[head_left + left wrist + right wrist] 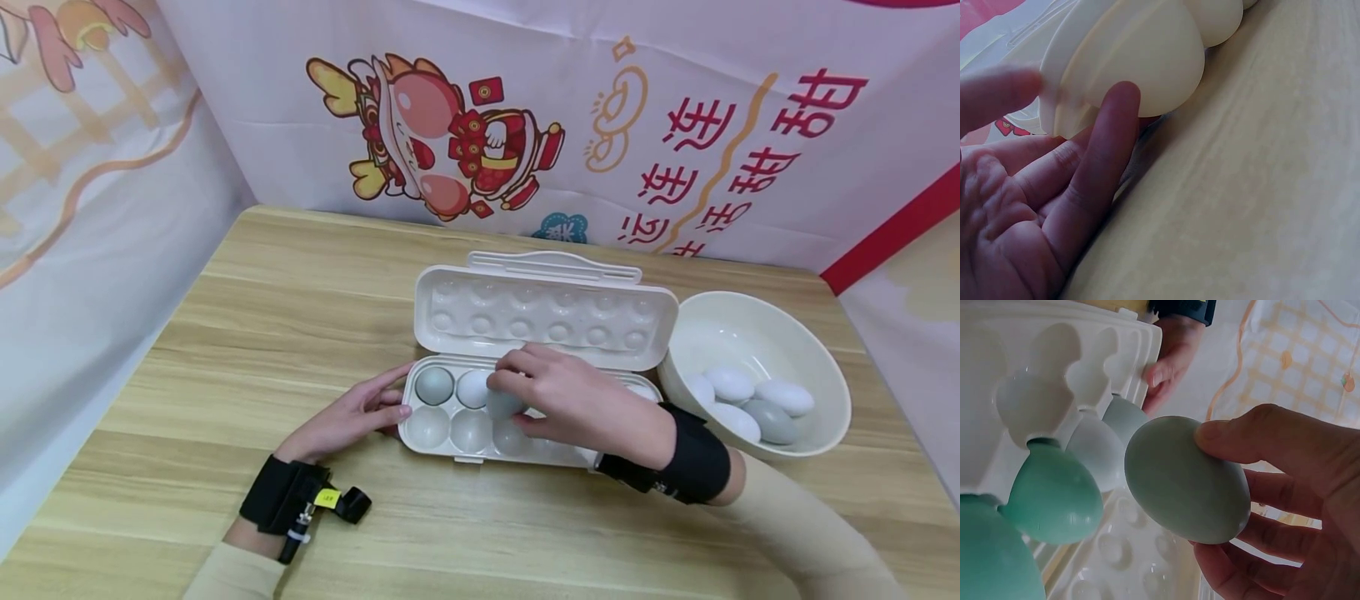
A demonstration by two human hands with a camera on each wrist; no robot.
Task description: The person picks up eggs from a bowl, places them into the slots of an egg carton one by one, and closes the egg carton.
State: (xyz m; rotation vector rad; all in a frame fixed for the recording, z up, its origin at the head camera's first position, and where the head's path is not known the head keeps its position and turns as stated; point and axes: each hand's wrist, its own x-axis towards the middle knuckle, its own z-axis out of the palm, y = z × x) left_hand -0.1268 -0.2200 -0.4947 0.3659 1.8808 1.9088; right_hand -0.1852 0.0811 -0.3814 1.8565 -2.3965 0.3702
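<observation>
My right hand (558, 392) pinches a grey-green egg (1188, 480) between thumb and fingers, over the middle of an open egg carton (470, 457). At the left end of the carton's back row sit a grey-green egg (434, 386) and a white egg (472, 389). Closer to the right wrist camera, green eggs (1057, 494) rest in the same row. My left hand (352, 417) touches the carton's left end, fairly straight fingers (1100, 147) against the outside of an end cup (1154, 59). The right hand and forearm hide part of the carton.
A cream bowl (813, 358) holding several white and grey eggs stands at the carton's right end. The carton's lid (547, 321) lies folded back behind it, its handle toward the printed cloth wall (465, 125). Everything stands on a wood-grain table (465, 533).
</observation>
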